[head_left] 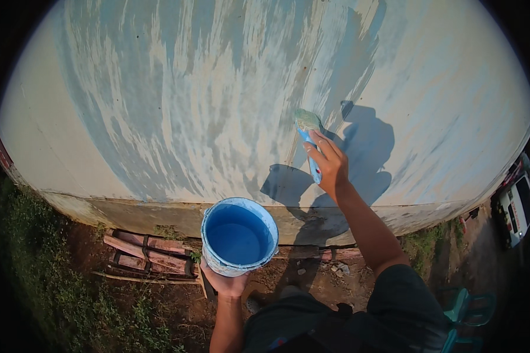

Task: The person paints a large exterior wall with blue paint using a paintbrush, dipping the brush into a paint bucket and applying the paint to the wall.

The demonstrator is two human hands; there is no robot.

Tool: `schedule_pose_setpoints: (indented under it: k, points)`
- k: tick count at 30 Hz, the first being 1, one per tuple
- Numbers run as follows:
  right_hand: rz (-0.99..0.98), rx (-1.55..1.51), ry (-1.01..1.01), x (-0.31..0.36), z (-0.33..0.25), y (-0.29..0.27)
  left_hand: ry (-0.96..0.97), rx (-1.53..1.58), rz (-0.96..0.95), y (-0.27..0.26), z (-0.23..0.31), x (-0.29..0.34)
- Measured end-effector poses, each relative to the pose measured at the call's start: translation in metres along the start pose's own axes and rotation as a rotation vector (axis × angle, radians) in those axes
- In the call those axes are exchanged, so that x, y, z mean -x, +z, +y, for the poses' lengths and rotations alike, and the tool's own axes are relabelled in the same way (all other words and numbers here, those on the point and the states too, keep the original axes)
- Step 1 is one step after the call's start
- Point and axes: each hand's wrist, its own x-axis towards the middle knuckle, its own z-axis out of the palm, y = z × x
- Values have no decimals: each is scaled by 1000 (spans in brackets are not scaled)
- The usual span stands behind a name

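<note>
Near: left hand [227, 282] cupped under a paint-smeared bucket [239, 213], supporting it from below; blue paint [235, 244] inside. Right hand [331, 163], well apart from the left, fingers closed around the blue handle of a paintbrush [303, 133]; small reddish mark on handle, illegible. Brush at the pale wall [229, 135], bristles upward; contact cannot be told. Wall streaked grey-blue. Beyond the bucket, low left: planks [147, 254] on soil. Right: green chair [469, 308]. Farther right: white vehicle [515, 213], reddish side markings resembling lettering.
</note>
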Motion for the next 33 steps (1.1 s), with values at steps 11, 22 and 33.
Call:
schedule_pose_setpoints:
  k: [11,22,33]
  points:
    - [-684,-186,185,118,-34,76,29,-39,17,-2,6,1]
    - [97,22,121,16,3,10,115,-55,25,-11,-18,-3]
    - [-519,-245,182,183,12,84,133,-93,13,10,-64,3]
